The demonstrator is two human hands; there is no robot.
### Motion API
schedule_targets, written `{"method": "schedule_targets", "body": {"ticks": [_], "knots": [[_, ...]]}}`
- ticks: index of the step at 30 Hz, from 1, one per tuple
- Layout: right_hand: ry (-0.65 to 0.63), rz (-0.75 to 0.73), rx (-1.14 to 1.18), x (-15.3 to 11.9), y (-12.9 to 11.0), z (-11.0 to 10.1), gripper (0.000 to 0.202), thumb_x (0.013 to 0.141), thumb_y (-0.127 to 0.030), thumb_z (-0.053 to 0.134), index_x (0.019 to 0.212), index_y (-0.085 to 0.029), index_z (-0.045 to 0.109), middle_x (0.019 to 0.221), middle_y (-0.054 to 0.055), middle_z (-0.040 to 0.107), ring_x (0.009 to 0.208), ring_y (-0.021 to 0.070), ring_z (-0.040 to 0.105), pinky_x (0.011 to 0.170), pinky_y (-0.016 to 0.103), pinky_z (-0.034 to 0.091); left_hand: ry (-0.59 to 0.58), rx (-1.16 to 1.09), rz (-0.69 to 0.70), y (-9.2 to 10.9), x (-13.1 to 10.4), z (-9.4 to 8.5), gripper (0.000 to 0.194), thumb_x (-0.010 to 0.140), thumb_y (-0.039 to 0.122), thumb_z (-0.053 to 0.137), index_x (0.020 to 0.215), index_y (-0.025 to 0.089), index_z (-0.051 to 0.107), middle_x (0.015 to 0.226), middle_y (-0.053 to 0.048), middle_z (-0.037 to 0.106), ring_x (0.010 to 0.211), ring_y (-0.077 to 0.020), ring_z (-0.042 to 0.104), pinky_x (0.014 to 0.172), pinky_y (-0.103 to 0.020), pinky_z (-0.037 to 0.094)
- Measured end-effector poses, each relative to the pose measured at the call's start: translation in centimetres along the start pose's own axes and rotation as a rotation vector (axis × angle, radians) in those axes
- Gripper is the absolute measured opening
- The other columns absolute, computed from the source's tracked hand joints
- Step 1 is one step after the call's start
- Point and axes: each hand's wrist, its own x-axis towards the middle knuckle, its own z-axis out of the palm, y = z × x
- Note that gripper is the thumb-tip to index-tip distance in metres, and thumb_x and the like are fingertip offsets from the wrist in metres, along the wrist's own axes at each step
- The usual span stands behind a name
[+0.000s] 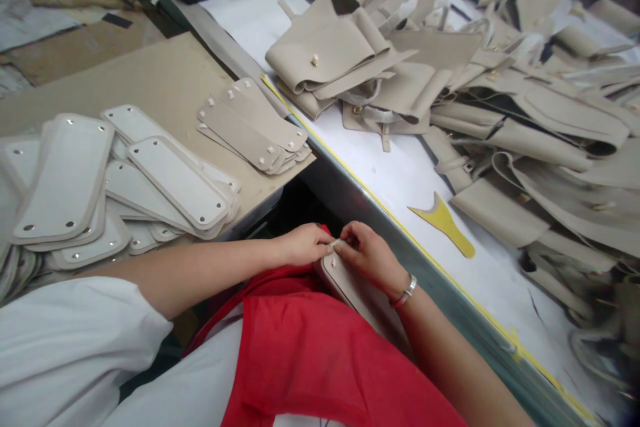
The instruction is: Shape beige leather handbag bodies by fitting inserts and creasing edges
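In my lap, over the red apron (305,347), lies a beige leather panel (347,288) with a rounded corner and a small metal stud near its end. My left hand (309,244) pinches the near-left tip of this end. My right hand (369,255) has thumb and fingers closed on the same end, close to the left fingertips. Whatever small part may be between the fingertips is hidden. The panel's lower part runs under my right forearm, partly covered.
At left, a tan board (165,73) bears piled white-faced panels (173,177) with metal snaps and a smaller stack of beige panels (255,123). The white-covered table (400,197) on the right holds heaped beige bag pieces (325,47) and a yellow template (447,227).
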Motion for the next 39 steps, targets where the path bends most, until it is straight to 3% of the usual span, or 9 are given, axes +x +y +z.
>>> {"method": "schedule_targets", "body": {"ticks": [10, 20, 32, 36, 39], "knots": [[-0.219, 0.144, 0.145, 1.4, 0.0, -1.4, 0.017, 0.070, -0.029, 0.058, 0.081, -0.018, 0.051, 0.070, -0.003, 0.051, 0.062, 0.0103, 0.045, 0.056, 0.022, 0.034, -0.008, 0.041, -0.064, 0.6, 0.2, -0.2, 0.025, 0.079, 0.023, 0.047, 0.084, 0.011, 0.068, 0.072, -0.001, 0.064, 0.069, -0.0134, 0.054, 0.068, -0.020, 0.040], [-0.228, 0.136, 0.290, 1.4, 0.7, -1.3, 0.017, 0.071, -0.029, 0.057, 0.082, -0.017, 0.051, 0.070, -0.004, 0.047, 0.062, 0.0094, 0.042, 0.056, 0.022, 0.034, -0.019, 0.041, -0.082, 0.8, 0.5, -0.3, 0.026, 0.079, 0.022, 0.046, 0.088, 0.012, 0.069, 0.074, -0.001, 0.066, 0.071, -0.0139, 0.055, 0.071, -0.021, 0.041], [-0.073, 0.097, -0.009, 0.8, -0.7, -0.8, 0.013, 0.070, -0.024, 0.056, 0.081, -0.018, 0.055, 0.079, 0.002, 0.056, 0.068, 0.0129, 0.050, 0.061, 0.024, 0.036, 0.031, 0.190, -0.089, 1.5, 0.5, 0.4, 0.028, 0.080, 0.020, 0.043, 0.084, 0.010, 0.069, 0.077, -0.004, 0.067, 0.071, -0.0146, 0.056, 0.066, -0.022, 0.039], [0.001, 0.097, 0.132, -2.1, -1.0, -2.6, 0.030, 0.070, -0.034, 0.061, 0.094, -0.017, 0.057, 0.089, 0.004, 0.060, 0.074, 0.0150, 0.054, 0.068, 0.027, 0.043, -0.005, 0.144, -0.136, 1.8, 0.3, 0.2, 0.029, 0.077, 0.021, 0.045, 0.089, 0.010, 0.069, 0.069, -0.002, 0.062, 0.059, -0.0112, 0.051, 0.057, -0.021, 0.039], [0.189, 0.190, 0.360, -7.9, 2.1, -4.2, 0.038, 0.076, -0.043, 0.055, 0.105, -0.019, 0.054, 0.095, 0.005, 0.063, 0.082, 0.0171, 0.058, 0.075, 0.031, 0.046, -0.033, 0.015, -0.216, 1.4, 0.2, 0.2, 0.036, 0.078, 0.025, 0.044, 0.103, 0.010, 0.065, 0.066, 0.000, 0.058, 0.049, -0.0088, 0.046, 0.049, -0.020, 0.038]]}}
